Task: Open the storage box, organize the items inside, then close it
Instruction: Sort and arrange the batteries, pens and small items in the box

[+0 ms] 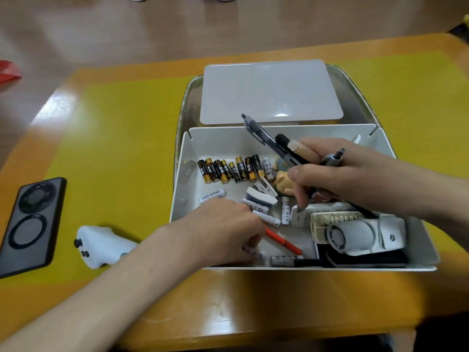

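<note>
My left hand (pixel 228 224) and right hand (pixel 337 174) are bare, both forearms uncovered to the frame's edge; no sleeves, rings or watch show.

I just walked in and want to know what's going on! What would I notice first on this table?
First you'd see the open white storage box in the middle of the yellow table, with a row of black-and-gold batteries lined up inside near its back wall. The right hand holds a bunch of pens above the box, while the left hand reaches in by an orange pen. A black phone lies at the table's left.
</note>
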